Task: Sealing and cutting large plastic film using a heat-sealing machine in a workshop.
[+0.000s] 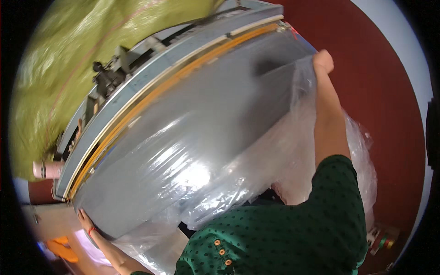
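Observation:
A large clear plastic sheet (238, 183) lies over a wide grey work surface (220, 78) and hangs in loose folds in front of me. At the far right corner, my right hand (323, 62) is closed in a fist around the sheet's edge, with my arm stretched out. My left hand (85, 221) is at the left end of the surface, its fingers pressed together at the corner where the sheet runs. Part of its grip is hidden. Strong glare covers the middle of the sheet.
Along the far side runs a grey metal frame (151, 68) with an orange strip (183, 68) and a dark mechanism (107, 78). A yellow-green plastic cover (68, 59) lies beyond. A pink bottle (46, 170) stands near the left end. Dark red floor (376, 87) extends at right.

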### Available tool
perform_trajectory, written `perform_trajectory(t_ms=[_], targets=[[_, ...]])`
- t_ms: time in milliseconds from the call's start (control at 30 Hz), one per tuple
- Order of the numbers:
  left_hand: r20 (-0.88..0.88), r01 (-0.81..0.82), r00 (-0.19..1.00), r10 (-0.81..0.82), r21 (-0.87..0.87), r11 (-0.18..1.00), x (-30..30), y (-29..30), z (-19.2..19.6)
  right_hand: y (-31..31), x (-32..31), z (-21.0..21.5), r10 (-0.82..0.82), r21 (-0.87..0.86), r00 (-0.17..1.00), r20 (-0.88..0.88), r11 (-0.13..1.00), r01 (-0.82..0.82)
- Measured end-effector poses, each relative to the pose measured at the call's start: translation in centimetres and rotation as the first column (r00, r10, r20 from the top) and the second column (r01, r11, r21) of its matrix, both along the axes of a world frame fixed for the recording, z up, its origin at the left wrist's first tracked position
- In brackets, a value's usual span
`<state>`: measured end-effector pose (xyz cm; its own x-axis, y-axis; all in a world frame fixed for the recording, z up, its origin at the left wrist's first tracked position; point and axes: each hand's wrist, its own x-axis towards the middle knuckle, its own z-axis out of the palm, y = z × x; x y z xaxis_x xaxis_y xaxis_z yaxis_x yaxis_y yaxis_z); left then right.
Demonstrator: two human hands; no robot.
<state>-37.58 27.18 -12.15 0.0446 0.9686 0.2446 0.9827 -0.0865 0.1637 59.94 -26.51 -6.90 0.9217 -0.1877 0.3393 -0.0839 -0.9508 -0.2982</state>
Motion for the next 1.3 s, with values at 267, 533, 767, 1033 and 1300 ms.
perform_trajectory(t_ms=[267,533,767,1033,1300], targets=[[0.665,0.271,0.673,-0.324,0.187,0.944,24.0,-10.0,6.0,0.3,2.0,-1.4,0.001,-0.007,0.999,0.052,1.0,-0.001],[0.899,0.932,-0.063,-0.433,-0.102,-0.347,56.3,-40.7,8.4,-0.8,2.2,-1.6,0.027,0.033,0.997,0.066,0.999,-0.029],[0.855,0.629,0.477,-0.202,-0.493,-0.601,54.9,-39.6,13.3,-0.4,1.7,-1.8,0.043,0.033,0.999,0.008,0.999,-0.043],[-0.063,0.47,0.786,-0.616,-0.587,0.659,26.0,-29.2,12.3,-2.0,0.3,0.4,0.108,-0.094,0.994,-0.004,0.99,-0.108],[-0.07,-0.152,0.984,0.164,0.153,0.976,0.8,-20.9,24.9,-1.5,3.8,-3.1,0.139,-0.126,0.988,-0.069,0.981,-0.147]])
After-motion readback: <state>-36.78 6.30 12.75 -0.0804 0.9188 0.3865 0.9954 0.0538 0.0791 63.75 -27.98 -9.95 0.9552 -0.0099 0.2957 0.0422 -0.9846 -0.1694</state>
